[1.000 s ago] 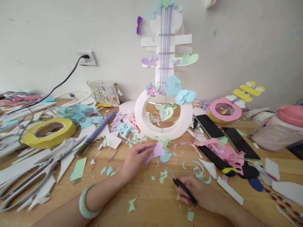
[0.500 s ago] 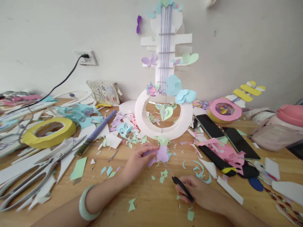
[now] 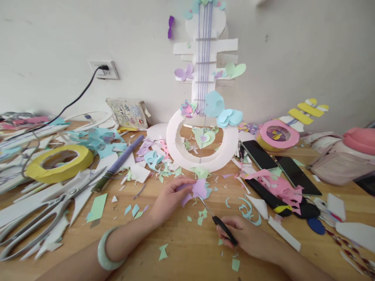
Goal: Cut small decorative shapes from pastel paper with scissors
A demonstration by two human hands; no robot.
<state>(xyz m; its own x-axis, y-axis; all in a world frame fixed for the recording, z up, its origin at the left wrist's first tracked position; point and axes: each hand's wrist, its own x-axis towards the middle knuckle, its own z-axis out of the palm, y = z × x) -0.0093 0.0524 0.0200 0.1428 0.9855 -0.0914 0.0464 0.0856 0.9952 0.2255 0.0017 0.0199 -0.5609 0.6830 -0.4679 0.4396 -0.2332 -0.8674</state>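
Between the thumb and fingers of my left hand (image 3: 173, 199) is a piece of purple paper (image 3: 200, 188), held just above the wooden table. A pale green bangle (image 3: 106, 249) circles my left wrist. My right hand (image 3: 238, 234) grips the black handle of small scissors (image 3: 223, 228), and their thin metal blades meet the paper's lower edge. Right behind the paper stands a white guitar-shaped paper model (image 3: 172, 136) with purple strings and paper butterflies. A pale green heart (image 3: 209, 137) hangs in its round opening. Small green scraps (image 3: 163, 252) lie around both hands.
Large grey scissors (image 3: 60, 203) and a yellow ring (image 3: 83, 156) lie at left, near a purple stick (image 3: 125, 158). To the right are two phones (image 3: 259, 155), pink cut paper (image 3: 281, 187), a pink ring model (image 3: 263, 134) and a bag (image 3: 331, 166). Paper scraps litter the table.
The green heart in the model's opening has turned to face me more fully. My hands have barely moved; the scissors' blades remain at the purple paper.
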